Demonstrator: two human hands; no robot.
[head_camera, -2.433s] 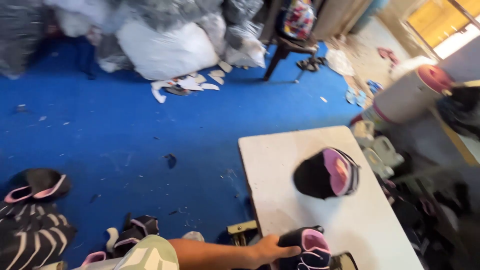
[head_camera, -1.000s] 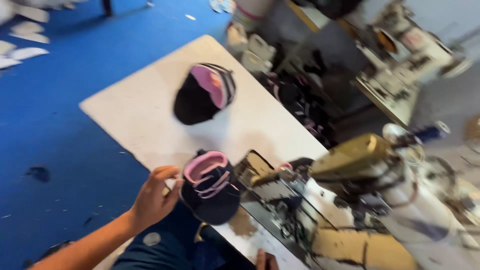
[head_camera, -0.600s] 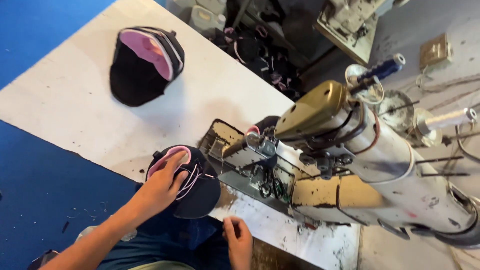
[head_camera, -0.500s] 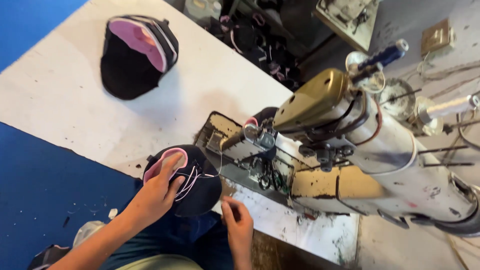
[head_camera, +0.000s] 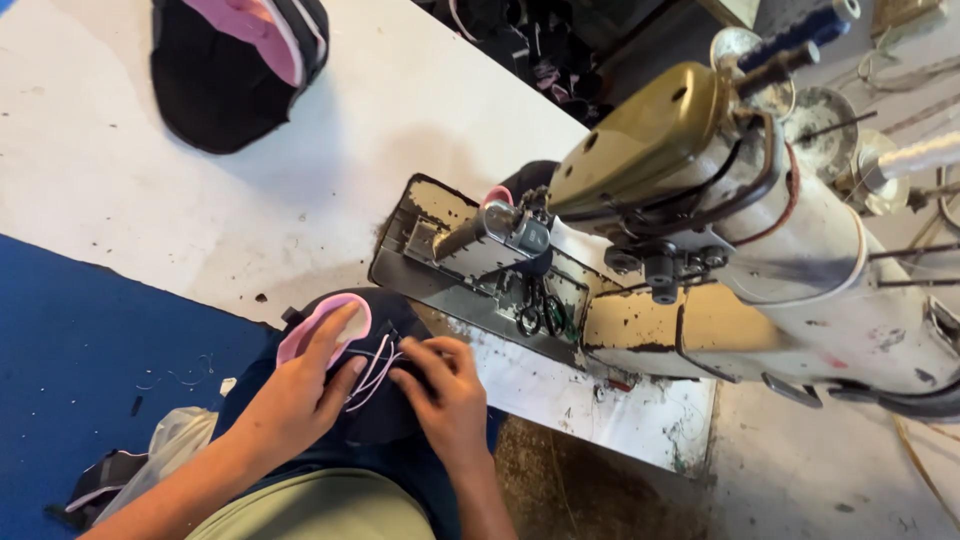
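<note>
A dark navy shoe upper with a pink lining (head_camera: 372, 335) lies at the near edge of the white table (head_camera: 120, 190), over my lap. My left hand (head_camera: 300, 395) grips it from the left, fingers resting on the pink lining. My right hand (head_camera: 445, 395) pinches the upper's white and pink laces from the right. A second dark upper with pink lining (head_camera: 235, 60) lies on the table at the far left, apart from both hands.
A worn cream and gold post-bed sewing machine (head_camera: 740, 220) stands to the right, its metal base plate (head_camera: 470, 275) just beyond my hands. Small scissors (head_camera: 535, 318) lie on the plate. Blue floor (head_camera: 90, 370) lies to the left. Dark shoe parts (head_camera: 510, 35) are piled behind the table.
The view swung from the blue floor to the sewing machine. My left hand carried the upper toward my lap, and my right hand came up and took hold of its laces.
</note>
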